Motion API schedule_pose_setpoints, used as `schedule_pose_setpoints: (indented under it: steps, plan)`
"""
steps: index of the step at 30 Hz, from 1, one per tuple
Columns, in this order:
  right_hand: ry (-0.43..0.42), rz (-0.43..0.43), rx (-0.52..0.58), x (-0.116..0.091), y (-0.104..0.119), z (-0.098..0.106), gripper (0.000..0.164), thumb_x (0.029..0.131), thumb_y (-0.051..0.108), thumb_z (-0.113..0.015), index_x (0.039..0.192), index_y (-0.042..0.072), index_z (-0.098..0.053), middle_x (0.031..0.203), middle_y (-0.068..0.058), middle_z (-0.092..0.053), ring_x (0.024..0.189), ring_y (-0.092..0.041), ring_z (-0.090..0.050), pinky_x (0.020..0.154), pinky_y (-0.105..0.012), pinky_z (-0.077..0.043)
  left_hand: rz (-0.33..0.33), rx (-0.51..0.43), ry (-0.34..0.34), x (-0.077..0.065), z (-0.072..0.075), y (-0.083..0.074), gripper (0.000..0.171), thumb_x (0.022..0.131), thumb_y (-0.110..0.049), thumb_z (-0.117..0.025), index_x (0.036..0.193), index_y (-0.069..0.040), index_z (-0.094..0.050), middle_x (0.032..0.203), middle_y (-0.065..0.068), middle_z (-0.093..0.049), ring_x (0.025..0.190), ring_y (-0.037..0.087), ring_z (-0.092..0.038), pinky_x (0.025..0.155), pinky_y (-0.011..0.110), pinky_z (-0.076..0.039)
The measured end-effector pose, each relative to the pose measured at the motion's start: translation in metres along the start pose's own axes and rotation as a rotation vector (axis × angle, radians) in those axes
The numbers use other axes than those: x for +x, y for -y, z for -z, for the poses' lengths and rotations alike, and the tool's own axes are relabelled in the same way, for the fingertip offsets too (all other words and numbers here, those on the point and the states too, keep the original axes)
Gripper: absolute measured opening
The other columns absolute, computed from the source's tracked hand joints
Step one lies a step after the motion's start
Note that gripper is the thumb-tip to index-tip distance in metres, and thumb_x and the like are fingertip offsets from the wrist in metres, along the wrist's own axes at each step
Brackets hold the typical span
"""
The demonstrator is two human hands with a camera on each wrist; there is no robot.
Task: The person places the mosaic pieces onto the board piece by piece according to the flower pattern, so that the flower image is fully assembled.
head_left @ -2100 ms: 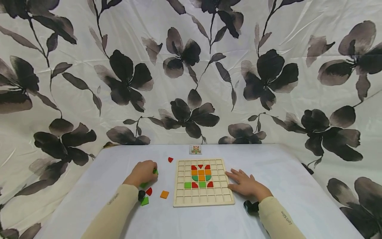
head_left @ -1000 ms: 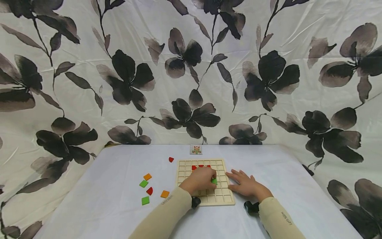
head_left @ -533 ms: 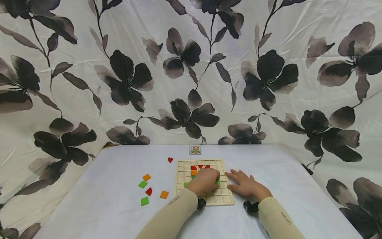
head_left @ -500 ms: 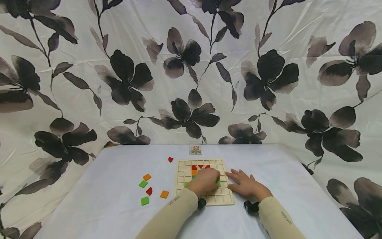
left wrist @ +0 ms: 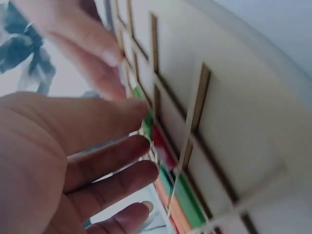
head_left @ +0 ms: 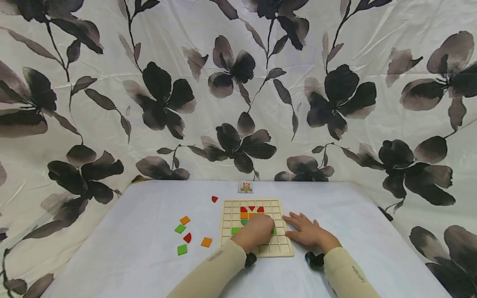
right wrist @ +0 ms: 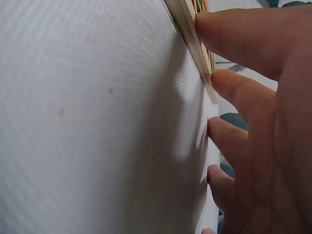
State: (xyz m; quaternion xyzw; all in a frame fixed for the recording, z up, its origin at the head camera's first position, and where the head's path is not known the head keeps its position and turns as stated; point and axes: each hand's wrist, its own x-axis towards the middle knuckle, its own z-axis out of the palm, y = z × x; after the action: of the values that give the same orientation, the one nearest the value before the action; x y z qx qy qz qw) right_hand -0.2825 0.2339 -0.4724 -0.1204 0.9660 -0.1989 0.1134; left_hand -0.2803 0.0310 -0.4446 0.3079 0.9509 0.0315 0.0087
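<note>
A pale wooden grid board [head_left: 279, 244] lies on the white table, with red, orange and green pieces set in its squares. Over its middle, my left hand [head_left: 257, 231] has its thumb and fingertips at a green tile [head_left: 273, 231] at the right end of the lower coloured row. In the left wrist view the thumb and forefinger pinch that green tile [left wrist: 147, 123] low in its square. My left hand covers several pieces in the head view. My right hand [head_left: 307, 231] has its fingers spread, thumb and forefinger touching the board's right edge.
Left of the board lie loose tiles: two orange squares [head_left: 206, 242], two green squares [head_left: 182, 249] and a red quarter-round [head_left: 187, 237]. Another red piece [head_left: 214, 199] lies near the board's far left corner. A small pattern card [head_left: 246, 187] sits behind the board, before a floral curtain [head_left: 238, 82].
My left hand has moved from the loose tiles at the left to the board, carrying a green tile to the lower coloured row. My right hand has stayed at the board's edge.
</note>
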Motion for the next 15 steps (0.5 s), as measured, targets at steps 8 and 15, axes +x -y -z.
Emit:
schedule_pose_setpoints:
  steps: [8,15]
  plan:
    - [0.011,-0.010,0.020,0.001,0.000,-0.003,0.063,0.092,0.048,-0.057,0.148,0.024,-0.040,0.158,-0.011,-0.029,0.146,-0.044,-0.017,0.107,-0.075,-0.006,0.069,-0.158,-0.003,-0.035,0.016,0.047,0.020,0.090,-0.018,-0.065,0.108,-0.014,-0.074,0.106,-0.003,-0.072,0.099,0.014,-0.065,0.089,0.032,-0.051]
    - [0.007,-0.012,-0.006,0.000,0.001,0.001,0.064,0.092,0.049,-0.056,0.148,0.023,-0.039,0.158,-0.011,-0.029,0.146,-0.043,-0.018,0.107,-0.075,-0.007,0.252,-0.205,0.023,-0.074,0.031,0.107,0.022,0.090,-0.019,-0.068,0.110,-0.009,-0.072,0.104,0.002,-0.070,0.097,0.019,-0.063,0.092,0.039,-0.051]
